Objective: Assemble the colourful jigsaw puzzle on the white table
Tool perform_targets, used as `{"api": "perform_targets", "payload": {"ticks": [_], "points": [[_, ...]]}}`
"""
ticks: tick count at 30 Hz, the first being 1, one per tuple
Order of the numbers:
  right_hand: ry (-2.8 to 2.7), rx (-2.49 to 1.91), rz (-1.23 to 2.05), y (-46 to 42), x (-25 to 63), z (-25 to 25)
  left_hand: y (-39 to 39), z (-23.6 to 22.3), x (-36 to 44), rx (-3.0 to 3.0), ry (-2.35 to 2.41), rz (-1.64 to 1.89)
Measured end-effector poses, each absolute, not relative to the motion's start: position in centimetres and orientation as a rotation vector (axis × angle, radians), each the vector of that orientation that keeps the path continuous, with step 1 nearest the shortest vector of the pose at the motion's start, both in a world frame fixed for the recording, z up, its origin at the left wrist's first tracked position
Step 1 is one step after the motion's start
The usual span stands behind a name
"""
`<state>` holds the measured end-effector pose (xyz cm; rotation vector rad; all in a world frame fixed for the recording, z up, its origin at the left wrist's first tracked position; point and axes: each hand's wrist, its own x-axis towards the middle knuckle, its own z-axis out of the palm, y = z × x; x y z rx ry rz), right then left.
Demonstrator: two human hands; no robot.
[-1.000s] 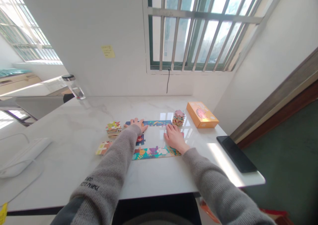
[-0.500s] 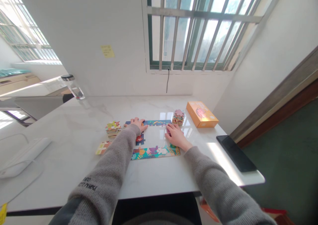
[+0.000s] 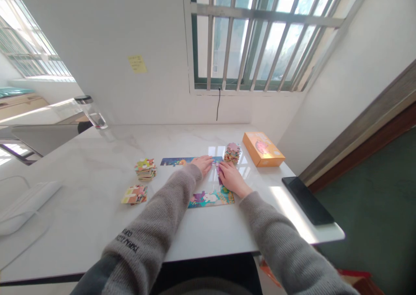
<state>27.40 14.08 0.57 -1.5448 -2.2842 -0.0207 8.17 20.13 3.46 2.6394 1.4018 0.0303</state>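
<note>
A jigsaw puzzle border point(image 3: 211, 198) lies on the table, with a dark blue strip point(image 3: 172, 161) along its far side and a purple strip down its right. My left hand point(image 3: 203, 164) rests flat on the far strip close to the right corner, fingers stretched out. On the right strip lies my right hand point(image 3: 231, 177), its fingers laid over the pieces. Neither hand grips anything that shows. My left sleeve covers the border's left side. Just beyond my right hand stands a stack of puzzle pieces point(image 3: 232, 152).
Left of the border sit two more piles of pieces, a taller stack point(image 3: 146, 170) and a lower pile point(image 3: 134, 195). An orange box point(image 3: 263, 149) stands at the back right, and a black phone point(image 3: 307, 199) lies nearer. A clear bottle point(image 3: 94, 115) is at the far left.
My left hand has slid right along the far strip, from the left corner towards the right one. My right hand stays on the right strip, almost unmoved.
</note>
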Motion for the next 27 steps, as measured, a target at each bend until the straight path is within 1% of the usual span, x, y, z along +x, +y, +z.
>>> {"api": "perform_targets", "payload": {"ticks": [4, 13, 22, 27], "points": [[-2.307, -1.605, -0.050, 13.7, 27.0, 0.7, 19.1, 3.5, 9.8, 2.678, 1.412, 0.028], [-2.418, -1.660, 0.012, 12.3, 26.8, 0.5, 18.8, 2.9, 10.0, 2.697, 1.440, 0.074], [-2.387, -1.559, 0.097, 10.4, 28.6, 0.6, 19.3, 3.1, 9.4, 2.591, 1.470, 0.097], [-2.391, -1.581, 0.102, 9.8, 28.9, 0.6, 19.5, 2.8, 9.4, 2.573, 1.481, 0.094]]}}
